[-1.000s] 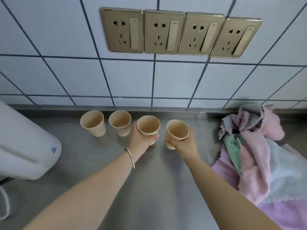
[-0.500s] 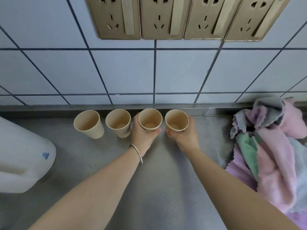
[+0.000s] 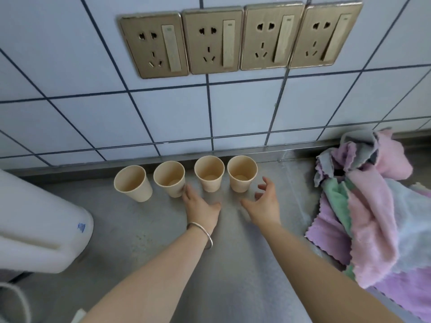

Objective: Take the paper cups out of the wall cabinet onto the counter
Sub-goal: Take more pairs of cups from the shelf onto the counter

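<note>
Several beige paper cups stand upright in a row on the steel counter [image 3: 151,241] against the tiled wall: the leftmost cup [image 3: 133,186], a second cup [image 3: 170,178], a third cup [image 3: 209,173] and the rightmost cup [image 3: 242,172]. My left hand [image 3: 200,207], with a silver bangle at the wrist, lies just in front of the gap between the second and third cups, fingers loose, holding nothing. My right hand [image 3: 264,203] hovers just right of and in front of the rightmost cup, fingers spread and apart from it. The wall cabinet is out of view.
A white plastic jug [image 3: 39,231] lies at the left of the counter. A heap of pink, green and grey cloths [image 3: 370,217] fills the right side. Several gold wall sockets [image 3: 240,38] sit on the tiles above the cups.
Both hands set the third and rightmost cups down by the wall, let go and drew back toward me. The view tilted up a little.
</note>
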Motion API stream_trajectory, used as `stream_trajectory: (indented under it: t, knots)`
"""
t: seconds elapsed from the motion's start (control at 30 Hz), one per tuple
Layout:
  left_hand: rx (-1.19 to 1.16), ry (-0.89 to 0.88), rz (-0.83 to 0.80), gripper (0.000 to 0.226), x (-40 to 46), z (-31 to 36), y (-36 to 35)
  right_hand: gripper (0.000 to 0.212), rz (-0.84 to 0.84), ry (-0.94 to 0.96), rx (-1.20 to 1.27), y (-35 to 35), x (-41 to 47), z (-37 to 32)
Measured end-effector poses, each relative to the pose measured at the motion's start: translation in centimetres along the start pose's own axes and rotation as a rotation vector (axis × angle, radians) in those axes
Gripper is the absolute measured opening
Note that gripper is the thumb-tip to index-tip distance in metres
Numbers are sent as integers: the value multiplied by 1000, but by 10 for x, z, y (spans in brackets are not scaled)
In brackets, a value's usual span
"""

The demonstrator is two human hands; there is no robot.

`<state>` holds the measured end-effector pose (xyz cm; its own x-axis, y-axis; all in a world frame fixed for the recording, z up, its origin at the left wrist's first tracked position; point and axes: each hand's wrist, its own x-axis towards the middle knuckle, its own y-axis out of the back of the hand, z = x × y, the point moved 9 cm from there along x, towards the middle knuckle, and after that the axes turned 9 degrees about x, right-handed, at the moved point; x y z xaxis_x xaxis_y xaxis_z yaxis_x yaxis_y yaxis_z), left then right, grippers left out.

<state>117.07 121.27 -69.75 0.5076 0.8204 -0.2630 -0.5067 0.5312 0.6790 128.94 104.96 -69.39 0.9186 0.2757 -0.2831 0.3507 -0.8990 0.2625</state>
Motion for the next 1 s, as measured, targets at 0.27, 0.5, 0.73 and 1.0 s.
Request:
stream_trajectory:
  t: [0.27, 0.5, 0.73, 1.0]
  knots:
    - [-100, 25, -127, 63, -71, 9, 16, 65, 215, -208, 206, 35, -86, 10]
    - [-145, -234, -463, 49, -170, 51, 4, 62, 399, -181, 266, 103, -202, 14]
    - [-138, -356, -869, 41, -345, 74, -51, 55, 785, -182, 388, 211, -364, 55]
    - [30, -587, -1320, 25, -620, 35, -69, 44, 1283, -196, 564, 308, -628, 134]
